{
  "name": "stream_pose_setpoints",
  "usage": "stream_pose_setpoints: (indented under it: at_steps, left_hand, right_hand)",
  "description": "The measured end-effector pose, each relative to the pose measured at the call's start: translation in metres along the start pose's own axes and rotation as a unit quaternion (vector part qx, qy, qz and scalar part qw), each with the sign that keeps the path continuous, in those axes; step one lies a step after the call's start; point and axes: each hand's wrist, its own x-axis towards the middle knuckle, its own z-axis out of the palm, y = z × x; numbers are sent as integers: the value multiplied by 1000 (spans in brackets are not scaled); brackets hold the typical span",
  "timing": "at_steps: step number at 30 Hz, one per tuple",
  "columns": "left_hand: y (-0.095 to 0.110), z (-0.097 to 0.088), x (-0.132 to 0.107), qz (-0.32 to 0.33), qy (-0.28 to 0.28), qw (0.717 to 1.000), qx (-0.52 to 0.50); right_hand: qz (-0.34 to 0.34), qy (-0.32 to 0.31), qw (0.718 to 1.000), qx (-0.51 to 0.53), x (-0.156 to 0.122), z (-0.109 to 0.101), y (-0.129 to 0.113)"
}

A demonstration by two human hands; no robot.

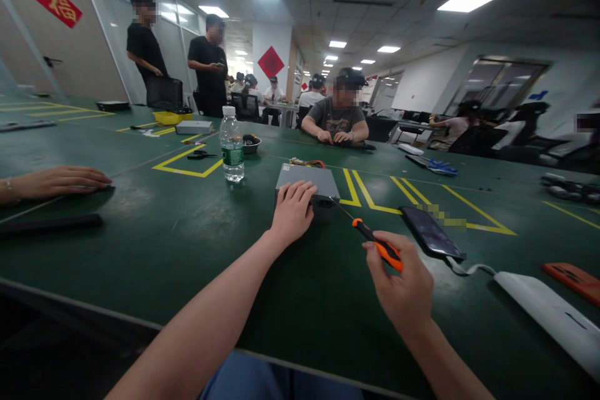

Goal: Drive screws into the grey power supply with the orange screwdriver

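A grey computer power supply unit (pixel 323 176) stands on the green table in front of me, with coloured cables (pixel 307 164) at its far side. My left hand (pixel 294 214) grips its near left part, fingers over the top and thumb by the front face. In my right hand (pixel 407 281) is a screwdriver (pixel 379 246) with an orange and black handle, held between thumb and fingers. Its thin shaft points to the upper left, and the tip meets the near right corner of the unit, by the socket. Whether it sits in a screw is too small to tell.
A water bottle (pixel 233 149) stands left of the unit, near a small bowl (pixel 250 144). To the right lie a phone (pixel 431 231) and a white power bank (pixel 546 306), joined by a cable. Another person's hand (pixel 70 182) rests at left; a person (pixel 338 115) sits opposite.
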Motion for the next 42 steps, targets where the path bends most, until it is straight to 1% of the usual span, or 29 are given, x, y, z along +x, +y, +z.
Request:
stream_pose_setpoints:
  at_steps: [5, 8, 13, 23, 27, 30, 32, 33, 35, 38, 40, 42]
  left_hand:
    - [-2, 2, -2, -36, 32, 998, 26]
    - [-4, 3, -2, -42, 24, 999, 25]
    - [-7, 6, -2, -46, 6, 999, 16]
    - [-7, 6, -1, -51, 8, 999, -3]
    - [-6, 6, -1, -51, 10, 999, -6]
    - [-5, 6, -1, -53, 24, 998, -2]
    - [-4, 6, -1, -48, 32, 998, 1]
    - [-3, 5, 0, -41, 33, 999, 1]
    - [-2, 5, 1, -19, 30, 999, -2]
    - [-4, 5, 2, 13, 18, 1000, -13]
    - [-6, 5, 3, 20, 11, 999, -26]
    - [-9, 4, 3, 17, 7, 999, -42]
  right_hand:
    - [-42, -56, 997, -22, 0, 4, -1]
    - [-67, -76, 994, -29, 0, 9, -2]
    - [-106, -88, 990, -42, -1, 15, -3]
    - [-106, -95, 988, -59, 0, 18, -1]
    - [-122, -90, 985, -83, 1, 19, -3]
    - [-162, -84, 973, -138, -1, 21, -10]
    - [-209, -92, 957, -178, -4, 24, -15]
    - [-235, -106, 947, -189, -6, 25, -18]
    - [-267, -132, 936, -186, -9, 28, -24]
    - [-273, -159, 934, -169, -13, 30, -28]
    - [-285, -160, 931, -160, -13, 29, -29]
    - [-308, -148, 927, -154, -11, 27, -27]
